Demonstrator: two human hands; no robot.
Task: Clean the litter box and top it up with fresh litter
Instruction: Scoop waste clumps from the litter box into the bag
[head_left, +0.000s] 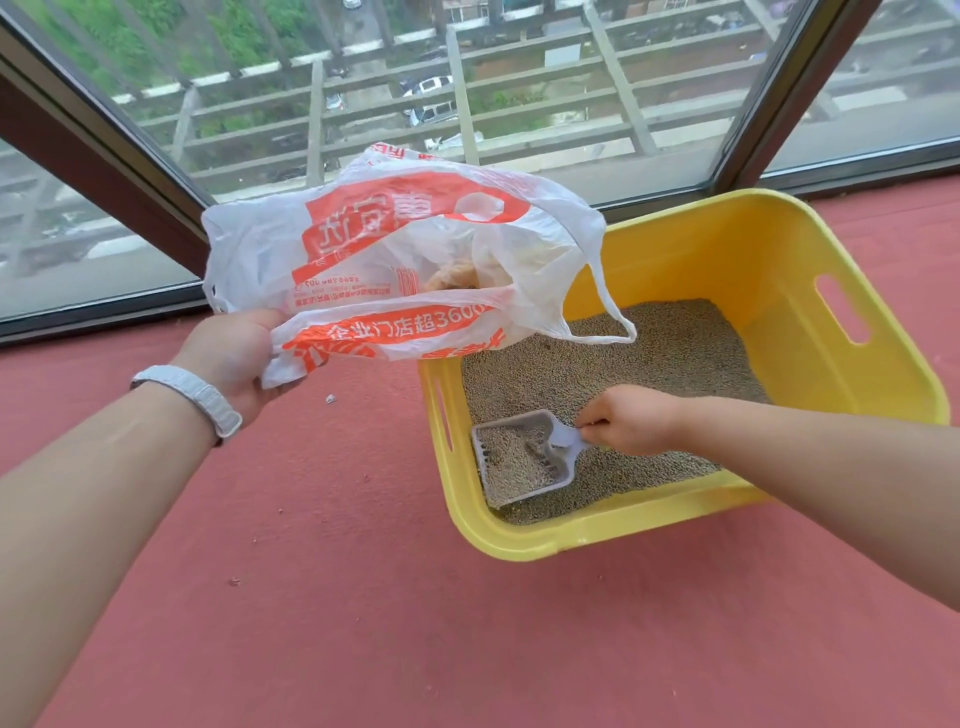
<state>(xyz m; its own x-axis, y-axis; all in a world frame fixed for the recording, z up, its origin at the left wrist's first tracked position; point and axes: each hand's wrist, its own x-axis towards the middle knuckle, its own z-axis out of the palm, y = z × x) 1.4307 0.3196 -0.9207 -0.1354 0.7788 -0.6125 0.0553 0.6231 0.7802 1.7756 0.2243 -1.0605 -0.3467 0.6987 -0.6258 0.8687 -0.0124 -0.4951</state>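
Head view: the yellow litter box (727, 249) sits on the red floor (337, 597) by the window. Inside it, the right hand (631, 422) grips a grey slotted scoop (524, 457), loaded with litter. The left hand (234, 358) clutches a plastic bag (395, 260) just beside the box's left rim, mouth open, likely to receive the waste.

The white plastic shopping bag with orange print (395, 260) hides the far left corner of the yellow plastic litter box (779, 249). A brownish lump shows dimly through the bag's film, too vague to identify. The grey slotted scoop's (524, 457) handle vanishes inside the right hand (631, 418). Both forearms run off the picture's edges.
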